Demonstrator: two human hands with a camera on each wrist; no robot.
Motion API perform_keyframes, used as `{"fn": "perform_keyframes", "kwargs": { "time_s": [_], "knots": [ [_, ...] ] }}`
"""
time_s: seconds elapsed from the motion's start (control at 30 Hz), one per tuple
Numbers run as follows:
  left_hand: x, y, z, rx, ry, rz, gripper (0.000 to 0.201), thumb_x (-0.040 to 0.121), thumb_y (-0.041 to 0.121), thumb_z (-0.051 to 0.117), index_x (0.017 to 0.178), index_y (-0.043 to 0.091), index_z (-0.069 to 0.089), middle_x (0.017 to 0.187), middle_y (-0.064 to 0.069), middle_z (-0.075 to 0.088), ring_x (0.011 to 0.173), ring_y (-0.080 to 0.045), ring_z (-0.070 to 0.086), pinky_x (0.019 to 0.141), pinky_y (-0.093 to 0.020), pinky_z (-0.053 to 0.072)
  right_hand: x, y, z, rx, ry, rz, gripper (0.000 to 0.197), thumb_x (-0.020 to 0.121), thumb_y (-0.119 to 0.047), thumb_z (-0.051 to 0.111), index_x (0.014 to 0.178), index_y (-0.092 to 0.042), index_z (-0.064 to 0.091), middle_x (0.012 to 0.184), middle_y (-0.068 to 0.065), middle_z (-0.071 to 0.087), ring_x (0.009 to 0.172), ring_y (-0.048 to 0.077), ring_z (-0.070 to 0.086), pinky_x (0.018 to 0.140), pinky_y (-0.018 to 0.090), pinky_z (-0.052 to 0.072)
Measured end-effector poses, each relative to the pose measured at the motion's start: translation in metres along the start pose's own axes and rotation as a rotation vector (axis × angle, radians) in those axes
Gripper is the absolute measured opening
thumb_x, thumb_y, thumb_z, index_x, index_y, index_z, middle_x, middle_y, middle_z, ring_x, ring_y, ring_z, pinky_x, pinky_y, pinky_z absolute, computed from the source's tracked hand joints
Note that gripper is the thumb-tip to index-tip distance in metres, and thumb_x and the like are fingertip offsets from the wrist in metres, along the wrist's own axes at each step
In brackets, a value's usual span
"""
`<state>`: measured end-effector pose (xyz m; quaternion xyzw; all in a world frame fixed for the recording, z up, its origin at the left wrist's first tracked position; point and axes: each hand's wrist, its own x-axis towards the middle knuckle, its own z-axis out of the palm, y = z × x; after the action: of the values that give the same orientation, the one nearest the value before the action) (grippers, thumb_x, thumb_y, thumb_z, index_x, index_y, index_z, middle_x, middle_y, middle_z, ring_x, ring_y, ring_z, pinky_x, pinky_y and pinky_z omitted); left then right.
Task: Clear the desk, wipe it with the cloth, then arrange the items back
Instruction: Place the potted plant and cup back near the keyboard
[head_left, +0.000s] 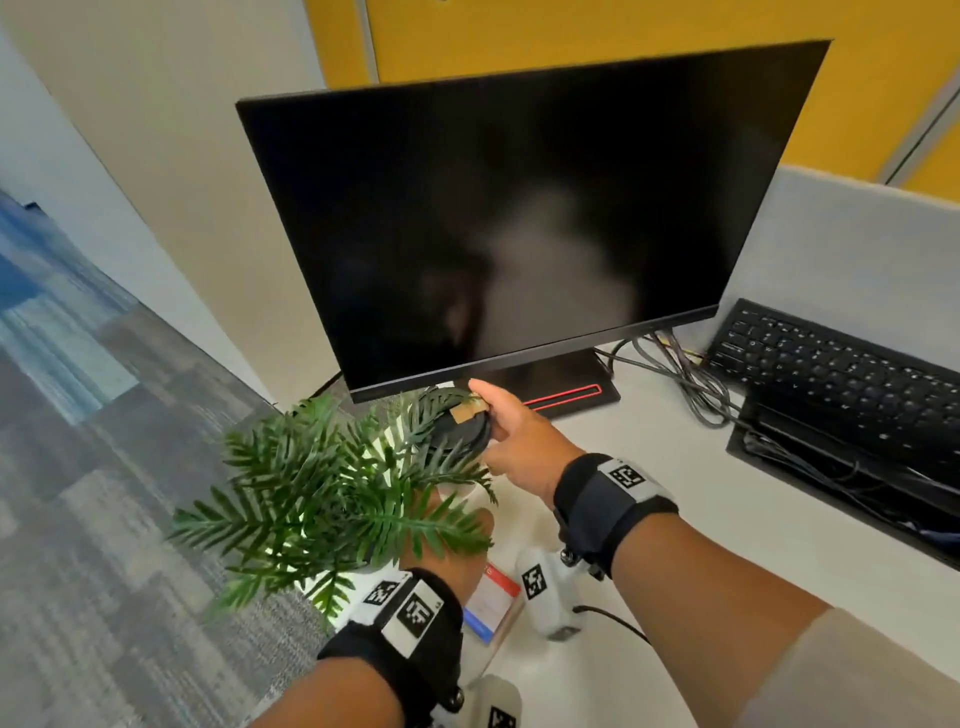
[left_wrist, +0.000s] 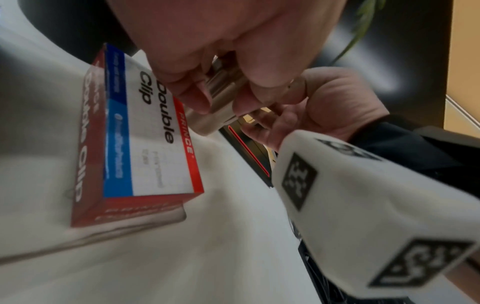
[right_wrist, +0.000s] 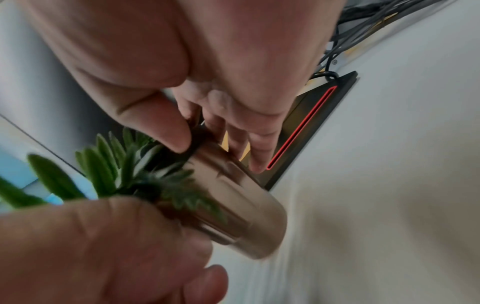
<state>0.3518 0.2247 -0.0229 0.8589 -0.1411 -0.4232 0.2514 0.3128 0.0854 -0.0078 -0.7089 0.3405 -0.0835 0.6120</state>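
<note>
Both wrists carry black straps with printed markers, and they fill the bottom of the head view. Fern leaves of the plant (head_left: 332, 499) hide most of the left hand (head_left: 447, 551), so its pot cannot be seen; the left wrist view shows this hand's curled fingers around something metallic, too blurred to name. The right hand (head_left: 511, 436) grasps a steel tumbler with a black lid (head_left: 462, 423) by its top, thumb on one side and fingers on the other, just above the white desk (head_left: 649, 519); in the right wrist view the tumbler (right_wrist: 233, 203) is tilted and partly covered by leaves. A red and blue clip box (left_wrist: 140, 148) lies on the desk under the left hand. Behind stand the dark monitor (head_left: 519, 218), loose cables (head_left: 685, 379) and a black keyboard (head_left: 841, 374), cut off at the right edge.
</note>
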Motion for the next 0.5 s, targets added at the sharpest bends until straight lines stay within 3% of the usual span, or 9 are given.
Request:
{"fn": "perform_keyframes", "kwargs": {
  "time_s": [0.03, 0.07, 0.1, 0.13, 0.17, 0.27, 0.33, 0.4, 0.5],
  "knots": [
    [0.002, 0.003, 0.000, -0.004, 0.006, 0.056, 0.055, 0.101, 0.031, 0.039, 0.149, 0.013, 0.018, 0.156, -0.023, 0.018, 0.146, -0.030, 0.018, 0.119, -0.032, 0.007, -0.004, 0.002, -0.005, 0.016, 0.014, 0.000, 0.087, 0.068, -0.003, 0.060, 0.143, -0.037, 0.034, 0.133, -0.009, 0.054, 0.121, 0.007, 0.052, 0.105, 0.034, 0.045],
    [0.008, 0.004, 0.003, -0.055, 0.021, 0.102, 0.041, 0.097, 0.027, 0.046, 0.137, 0.024, 0.035, 0.139, -0.021, 0.046, 0.131, -0.031, 0.042, 0.118, -0.038, 0.022, -0.009, 0.005, -0.009, 0.022, 0.030, 0.002, 0.088, 0.069, -0.002, 0.062, 0.145, -0.033, 0.032, 0.134, -0.009, 0.051, 0.123, 0.006, 0.049, 0.107, 0.032, 0.042],
    [0.001, 0.011, 0.003, -0.106, 0.022, 0.161, 0.024, 0.092, 0.023, 0.052, 0.114, 0.028, 0.047, 0.108, -0.014, 0.061, 0.104, -0.028, 0.057, 0.107, -0.044, 0.040, -0.015, 0.009, -0.015, 0.022, 0.056, 0.001, 0.089, 0.070, 0.000, 0.063, 0.146, -0.032, 0.031, 0.137, -0.009, 0.049, 0.125, 0.007, 0.048, 0.108, 0.031, 0.040],
    [-0.001, 0.017, 0.009, -0.181, 0.044, 0.217, 0.015, 0.086, 0.020, 0.057, 0.098, 0.022, 0.047, 0.089, -0.008, 0.058, 0.084, -0.024, 0.058, 0.092, -0.045, 0.051, -0.021, 0.014, -0.021, 0.024, 0.084, 0.001, 0.090, 0.070, 0.001, 0.063, 0.146, -0.033, 0.031, 0.139, -0.009, 0.048, 0.127, 0.008, 0.046, 0.109, 0.031, 0.040],
    [-0.006, 0.024, 0.016, -0.214, 0.044, 0.254, 0.020, 0.083, 0.021, 0.059, 0.097, 0.018, 0.045, 0.086, -0.004, 0.055, 0.079, -0.021, 0.056, 0.083, -0.042, 0.054, -0.027, 0.020, -0.027, 0.032, 0.110, 0.004, 0.091, 0.070, 0.003, 0.064, 0.146, -0.035, 0.030, 0.142, -0.009, 0.047, 0.130, 0.008, 0.045, 0.108, 0.029, 0.041],
    [-0.016, 0.038, 0.037, -0.258, 0.038, 0.382, 0.050, 0.081, 0.012, 0.061, 0.121, 0.031, 0.038, 0.102, 0.009, 0.052, 0.093, -0.012, 0.054, 0.089, -0.035, 0.049, -0.049, 0.038, -0.047, 0.088, 0.199, 0.021, 0.094, 0.071, 0.003, 0.074, 0.145, -0.034, 0.031, 0.143, -0.010, 0.048, 0.132, 0.007, 0.045, 0.099, 0.022, 0.045],
    [-0.022, 0.049, 0.053, -0.259, -0.005, 0.515, 0.070, 0.077, -0.001, 0.061, 0.130, 0.039, 0.036, 0.112, 0.015, 0.052, 0.104, -0.007, 0.052, 0.096, -0.028, 0.044, -0.068, 0.048, -0.063, 0.115, 0.270, 0.017, 0.094, 0.070, -0.004, 0.080, 0.145, -0.035, 0.032, 0.139, -0.014, 0.049, 0.130, 0.004, 0.045, 0.101, 0.026, 0.046],
    [-0.025, 0.059, 0.070, -0.195, -0.041, 0.634, 0.080, 0.070, -0.002, 0.062, 0.131, 0.043, 0.038, 0.123, 0.016, 0.054, 0.114, -0.007, 0.051, 0.095, -0.020, 0.041, -0.088, 0.056, -0.080, 0.119, 0.348, 0.017, 0.093, 0.069, -0.012, 0.082, 0.143, -0.039, 0.033, 0.138, -0.017, 0.049, 0.129, 0.003, 0.044, 0.106, 0.033, 0.045],
    [-0.038, 0.078, 0.099, -0.121, -0.105, 0.715, 0.082, 0.070, -0.001, 0.063, 0.132, 0.046, 0.037, 0.123, 0.020, 0.051, 0.112, -0.004, 0.049, 0.093, -0.019, 0.038, -0.120, 0.068, -0.106, 0.100, 0.490, 0.024, 0.090, 0.066, -0.020, 0.081, 0.140, -0.044, 0.035, 0.134, -0.017, 0.053, 0.126, 0.004, 0.047, 0.105, 0.039, 0.046]
  ]
}}
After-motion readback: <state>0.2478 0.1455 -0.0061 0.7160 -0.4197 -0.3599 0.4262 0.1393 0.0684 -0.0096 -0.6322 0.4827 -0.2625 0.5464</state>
